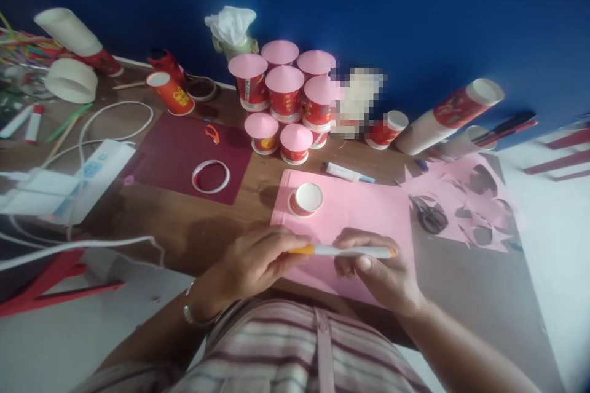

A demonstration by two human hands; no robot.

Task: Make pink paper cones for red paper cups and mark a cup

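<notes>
Between my two hands lies a white marker pen (334,251) with a yellow-orange cap, held level above the pink paper sheets (369,208). My left hand (265,258) pinches the capped end. Around the white barrel, my right hand (375,267) is closed, its thumb along the near side. Just beyond the pen, a small paper cup (308,198) stands upside down on the pink sheets. Behind the sheets is another white marker (348,172) with a blue end. Several red cups topped with pink paper cones (284,80) stand grouped at the back.
Scissors (431,216) rest by cut pink scraps (483,196) on the right. A dark red sheet (184,150) at left bears a white ring (211,176). Further left are a power strip (94,178) and white cables. A blue wall (415,18) rises behind the table.
</notes>
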